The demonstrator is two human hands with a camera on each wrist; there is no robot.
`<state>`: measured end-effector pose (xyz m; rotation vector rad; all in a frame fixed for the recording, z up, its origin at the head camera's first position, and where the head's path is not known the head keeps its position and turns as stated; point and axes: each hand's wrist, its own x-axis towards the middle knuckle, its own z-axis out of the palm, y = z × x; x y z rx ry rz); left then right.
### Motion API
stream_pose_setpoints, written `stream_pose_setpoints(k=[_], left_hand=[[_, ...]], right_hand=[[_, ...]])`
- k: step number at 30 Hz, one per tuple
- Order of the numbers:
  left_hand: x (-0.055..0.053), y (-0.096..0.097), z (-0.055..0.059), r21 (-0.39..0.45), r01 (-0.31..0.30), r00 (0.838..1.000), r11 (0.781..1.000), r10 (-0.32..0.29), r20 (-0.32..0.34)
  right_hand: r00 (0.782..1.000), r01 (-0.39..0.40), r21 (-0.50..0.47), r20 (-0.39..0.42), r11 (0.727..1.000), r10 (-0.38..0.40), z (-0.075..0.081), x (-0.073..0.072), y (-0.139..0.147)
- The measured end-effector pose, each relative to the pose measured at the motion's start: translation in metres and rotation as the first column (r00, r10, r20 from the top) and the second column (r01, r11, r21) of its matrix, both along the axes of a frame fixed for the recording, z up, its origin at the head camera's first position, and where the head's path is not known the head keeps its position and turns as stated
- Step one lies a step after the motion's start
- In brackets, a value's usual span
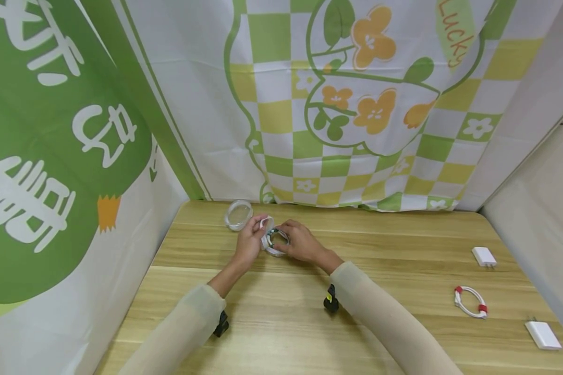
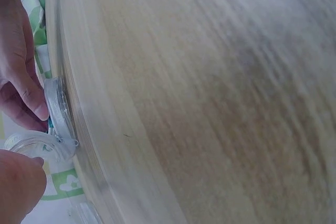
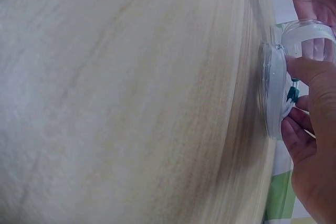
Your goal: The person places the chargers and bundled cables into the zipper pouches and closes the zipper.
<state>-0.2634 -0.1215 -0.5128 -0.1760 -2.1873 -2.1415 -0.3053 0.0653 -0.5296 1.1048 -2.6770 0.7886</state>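
A clear round zip case (image 3: 273, 87) with white edging stands at the back left of the table, its lid raised. My left hand (image 1: 250, 242) grips the lid (image 3: 294, 30) between thumb and fingers. Over the lower half, my right hand (image 1: 302, 242) pinches a coiled white cable (image 1: 270, 237) with green ties (image 3: 292, 94), which sits in the case opening. Its fingers hide part of the coil. Behind my left hand lies a second clear round case (image 1: 239, 214), close to the table's back edge.
On the table's right side are a white charger plug (image 1: 484, 257), a coiled white cable with red ties (image 1: 470, 302) and another white charger plug (image 1: 542, 335). Patterned curtains (image 1: 338, 172) hang behind the wooden table (image 1: 272, 323) and along its sides.
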Motion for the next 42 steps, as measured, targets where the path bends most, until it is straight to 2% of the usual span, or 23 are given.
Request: stream_pose_setpoints(k=[4,11,19,28,34,42], left_hand=[[0.001,0.001,0.000,-0.042,0.032,0.999,0.999,-0.033,-0.024],[0.001,0.003,0.002,-0.111,0.083,0.996,0.990,-0.084,-0.009],[0.001,0.007,0.003,-0.191,0.098,0.995,0.977,-0.101,-0.006],[0.003,0.012,0.003,-0.220,0.125,0.991,0.968,-0.132,-0.016],[0.002,0.014,0.002,-0.227,0.096,0.994,0.969,-0.104,-0.028],[-0.001,0.010,0.001,-0.159,0.039,0.999,0.986,-0.040,-0.002]], right_hand=[[1.000,-0.001,-0.017,-0.019,1.000,0.001,0.000,0.001,0.002],[1.000,0.013,-0.076,-0.015,0.997,-0.015,0.002,0.003,0.009],[0.999,0.026,-0.037,-0.019,0.999,-0.027,0.002,0.001,0.016],[1.000,0.017,0.018,-0.020,1.000,-0.017,0.001,0.000,0.019],[0.999,0.013,-0.004,-0.031,1.000,-0.013,-0.001,-0.002,0.023],[0.999,0.034,-0.014,-0.017,0.999,-0.035,0.001,-0.005,0.035]])
